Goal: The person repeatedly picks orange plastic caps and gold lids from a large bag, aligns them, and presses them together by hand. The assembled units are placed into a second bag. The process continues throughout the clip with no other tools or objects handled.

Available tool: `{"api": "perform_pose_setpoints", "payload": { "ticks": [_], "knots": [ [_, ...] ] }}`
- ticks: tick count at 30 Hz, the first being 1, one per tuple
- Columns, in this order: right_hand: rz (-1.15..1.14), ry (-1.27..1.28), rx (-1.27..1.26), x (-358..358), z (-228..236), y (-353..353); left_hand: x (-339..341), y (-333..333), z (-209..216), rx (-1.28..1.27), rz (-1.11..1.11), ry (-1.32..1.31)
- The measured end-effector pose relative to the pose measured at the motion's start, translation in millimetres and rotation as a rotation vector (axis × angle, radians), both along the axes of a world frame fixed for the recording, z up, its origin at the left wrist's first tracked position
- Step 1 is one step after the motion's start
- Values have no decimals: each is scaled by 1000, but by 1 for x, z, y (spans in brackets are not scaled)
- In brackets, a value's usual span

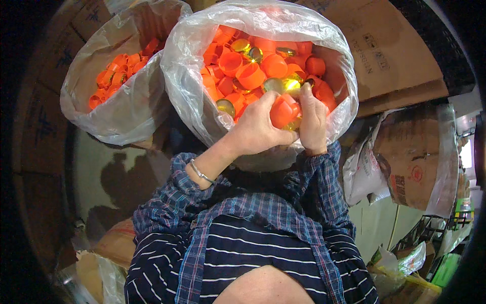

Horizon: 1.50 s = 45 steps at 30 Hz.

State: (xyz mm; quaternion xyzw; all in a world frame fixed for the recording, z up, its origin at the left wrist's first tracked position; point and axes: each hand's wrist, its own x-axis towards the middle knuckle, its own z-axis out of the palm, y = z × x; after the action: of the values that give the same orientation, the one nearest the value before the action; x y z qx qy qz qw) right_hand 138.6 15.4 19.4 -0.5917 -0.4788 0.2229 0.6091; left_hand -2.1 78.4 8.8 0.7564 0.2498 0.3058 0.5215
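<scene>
Over the near rim of a large plastic-lined bag (185,66), my two hands meet around an orange plastic cap (284,110). My left hand (258,126) grips the cap from the left with thumb and fingers. From the other side, my right hand (314,119) closes on it, thumb up. A shiny yellow-gold surface shows just under the cap, partly hidden by my fingers. Beneath my hands the bag holds many loose orange caps (250,76) and several glossy gold round pieces (226,107), some lying among the caps.
At the left stands a second plastic-lined bag (121,124) with fewer orange caps (119,71). A flattened cardboard box (374,50) lies at the back right. A white sack (362,169) and a cardboard carton in plastic (412,152) are to my right.
</scene>
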Motion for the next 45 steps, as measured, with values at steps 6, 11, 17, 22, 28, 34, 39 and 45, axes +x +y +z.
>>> {"api": "perform_pose_setpoints", "payload": {
  "ticks": [6, 11, 17, 22, 28, 34, 39, 45],
  "knots": [
    [-50, 809, 36, -2, -12, 7, -5, -10, -15, 168, 56, -149],
    [25, 63, 133, -3, -7, -1, -9, -15, -23, 180, 56, -175],
    [72, -31, 46, 5, 3, -11, -11, -16, -11, 226, 23, -205],
    [-8, 166, 37, 0, -10, -6, -10, -17, -10, 131, 36, -115],
    [-191, -9, 129, 3, -21, 6, 2, -13, -19, -87, 91, -205],
    [-219, -12, 83, -35, -50, -8, 8, -25, -40, -613, 50, -640],
    [-265, -468, 272, -32, -54, -9, -1, -28, -41, -904, 6, -744],
    [-164, -757, 427, -28, -31, 6, -17, -18, -17, -975, 103, -757]
  ]
}}
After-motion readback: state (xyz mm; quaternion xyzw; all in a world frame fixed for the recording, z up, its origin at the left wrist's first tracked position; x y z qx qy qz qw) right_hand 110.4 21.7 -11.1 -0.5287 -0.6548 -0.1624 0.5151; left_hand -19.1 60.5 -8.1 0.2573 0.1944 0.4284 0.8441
